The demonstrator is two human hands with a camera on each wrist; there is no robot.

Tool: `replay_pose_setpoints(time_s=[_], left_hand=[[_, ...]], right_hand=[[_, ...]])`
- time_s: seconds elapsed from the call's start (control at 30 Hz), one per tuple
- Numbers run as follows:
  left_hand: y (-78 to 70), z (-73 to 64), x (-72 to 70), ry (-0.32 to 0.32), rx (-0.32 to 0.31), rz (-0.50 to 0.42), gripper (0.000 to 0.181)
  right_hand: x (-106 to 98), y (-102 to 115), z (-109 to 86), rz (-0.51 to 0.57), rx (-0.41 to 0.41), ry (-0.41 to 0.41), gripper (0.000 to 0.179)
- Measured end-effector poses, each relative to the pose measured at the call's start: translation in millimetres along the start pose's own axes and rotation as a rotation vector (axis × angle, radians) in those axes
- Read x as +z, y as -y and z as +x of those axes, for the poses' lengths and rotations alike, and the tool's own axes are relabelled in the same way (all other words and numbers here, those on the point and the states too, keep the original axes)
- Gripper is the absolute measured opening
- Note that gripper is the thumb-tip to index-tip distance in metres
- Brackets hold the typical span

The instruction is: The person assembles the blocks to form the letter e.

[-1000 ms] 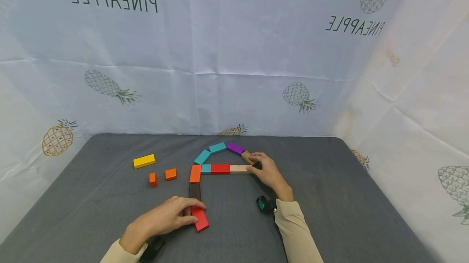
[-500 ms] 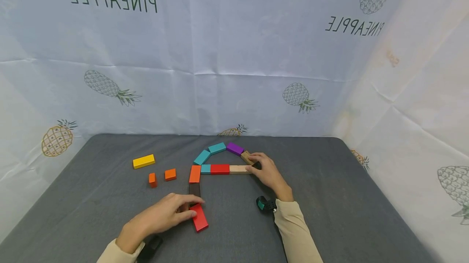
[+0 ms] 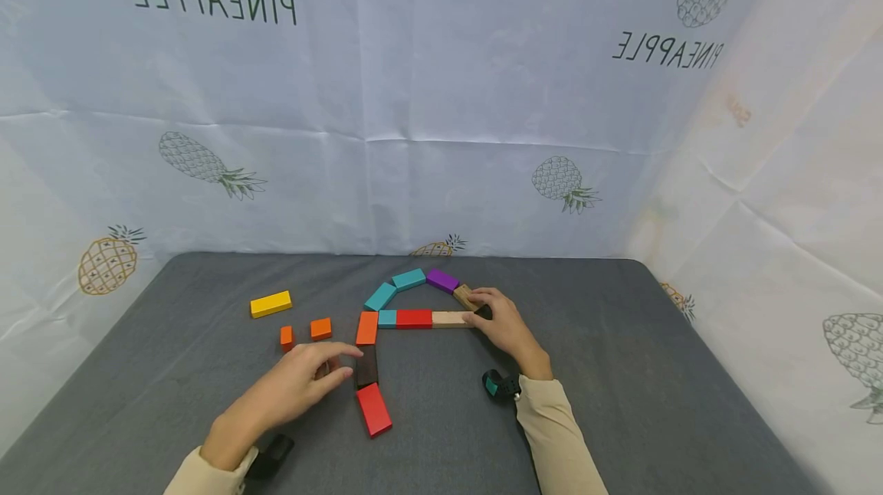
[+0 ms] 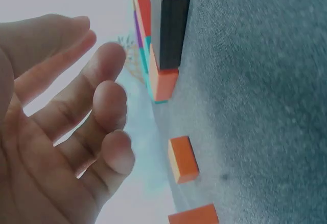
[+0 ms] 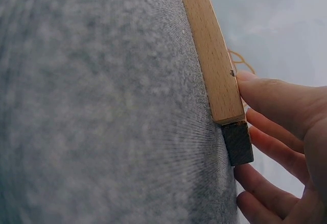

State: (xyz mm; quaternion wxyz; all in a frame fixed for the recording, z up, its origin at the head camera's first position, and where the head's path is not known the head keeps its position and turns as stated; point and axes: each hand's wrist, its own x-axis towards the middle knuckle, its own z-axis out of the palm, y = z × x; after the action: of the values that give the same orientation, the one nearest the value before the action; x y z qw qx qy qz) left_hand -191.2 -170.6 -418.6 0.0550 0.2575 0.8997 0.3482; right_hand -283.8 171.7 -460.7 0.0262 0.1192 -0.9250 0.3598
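My left hand (image 3: 297, 384), fingers loosely bent and holding nothing, hovers left of the dark brown block (image 3: 367, 367). Below that block lies a red block (image 3: 375, 409), tilted, its top corner at the dark block's lower end. An orange block (image 3: 367, 328) sits above. My right hand (image 3: 507, 326) holds the black block (image 5: 238, 143) at the right end of the row, its thumb on the light wooden block (image 5: 214, 55) and fingers behind. In the head view the hand covers part of the black block and of the tan wooden block (image 3: 465, 296).
Teal blocks (image 3: 409, 279) and a purple block (image 3: 442, 280) form an arc over the row with a red block (image 3: 415, 319). Left on the grey table (image 3: 621, 403) lie a yellow block (image 3: 271, 304) and two small orange blocks (image 3: 320, 329). A pineapple-print cloth (image 3: 441, 96) hangs behind.
My left hand has let go of the lower red block and moved up and left, uncovering it and the dark brown block. The right hand has stayed in place.
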Motion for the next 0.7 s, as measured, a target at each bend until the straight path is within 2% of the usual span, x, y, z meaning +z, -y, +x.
replay_pose_setpoints(time_s=[0.23,0.47,0.7], left_hand=[[-1.2,-1.6,-2.3,-0.130,-0.039,0.096,0.023],[4.9,-3.1,-4.3,-0.267,-0.037,0.211,0.022],[11.9,-1.7,-8.9,-0.345,-0.074,0.243,0.022]], right_hand=[[0,0,0.0,-0.004,0.011,0.001,0.043],[1,1,-0.2,-0.015,0.018,0.000,0.043],[2,1,0.4,-0.023,0.014,-0.001,0.044]])
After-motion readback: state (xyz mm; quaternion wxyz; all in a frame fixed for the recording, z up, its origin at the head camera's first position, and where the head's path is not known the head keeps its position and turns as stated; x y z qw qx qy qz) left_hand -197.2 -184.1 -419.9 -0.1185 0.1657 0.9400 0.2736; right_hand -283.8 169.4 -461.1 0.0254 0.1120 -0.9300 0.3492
